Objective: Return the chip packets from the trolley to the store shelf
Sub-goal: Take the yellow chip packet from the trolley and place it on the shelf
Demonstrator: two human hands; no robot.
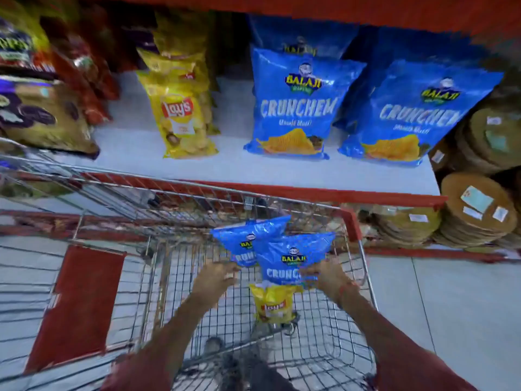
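Note:
Two blue Balaji Crunchem chip packets rise out of the wire trolley (355, 221) in front of me. My left hand (215, 279) grips the rear blue packet (248, 238) at its lower left. My right hand (324, 277) holds the front blue packet (290, 258) at its lower right. A yellow Lay's packet (272, 304) lies on the trolley floor just below them. The white store shelf (225, 162) beyond the trolley carries two rows of blue Crunchem packets (296, 105) and a row of yellow Lay's packets (180, 108).
Brown and red snack bags (42, 114) crowd the shelf's left end. Stacks of round flat packs (476, 210) sit to the right of the shelf. The trolley's red child-seat flap (76, 306) lies at my left. A bare strip of shelf runs between the Lay's row and the Crunchem rows.

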